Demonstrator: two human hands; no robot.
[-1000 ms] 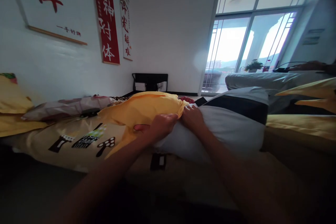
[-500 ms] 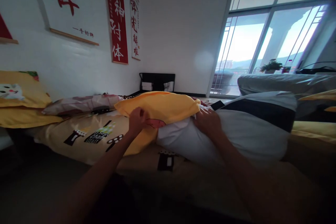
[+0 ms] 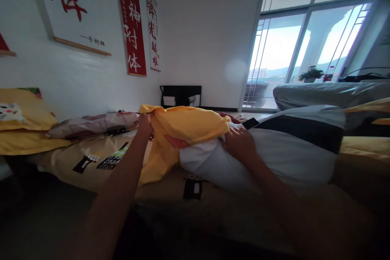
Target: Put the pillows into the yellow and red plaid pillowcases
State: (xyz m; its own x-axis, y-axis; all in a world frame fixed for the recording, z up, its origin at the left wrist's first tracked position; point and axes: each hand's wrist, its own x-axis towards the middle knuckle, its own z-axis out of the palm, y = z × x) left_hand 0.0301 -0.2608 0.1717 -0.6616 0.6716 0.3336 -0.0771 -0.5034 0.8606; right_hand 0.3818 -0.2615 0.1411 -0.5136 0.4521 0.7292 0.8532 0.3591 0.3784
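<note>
A yellow pillowcase (image 3: 195, 124) with a pinkish-red patch lies over one end of a white pillow (image 3: 292, 162) that has a broad dark band. My left hand (image 3: 145, 126) is closed on the far left part of the pillowcase, bunching the cloth; its fingertips are partly hidden. At the pillowcase's right edge, my right hand (image 3: 239, 140) has its fingers curled over the cloth and the white pillow. Some of the pillowcase hangs down between my arms. Beneath everything is a beige bed cover (image 3: 164, 195) with dark and green prints.
Left, yellow bedding (image 3: 27, 113) with a white cat print sits beside a pinkish checked pillow (image 3: 97, 124). A black rack (image 3: 181, 95) stands by the back wall. A grey covered sofa (image 3: 329, 95) and sliding glass doors (image 3: 280, 53) are on the right. Scrolls (image 3: 131, 28) hang on the left wall.
My left hand has moved left and away from me, drawing the pillowcase's left part with it and bunching it. My right hand has stayed at the right edge. The view has shifted slightly.
</note>
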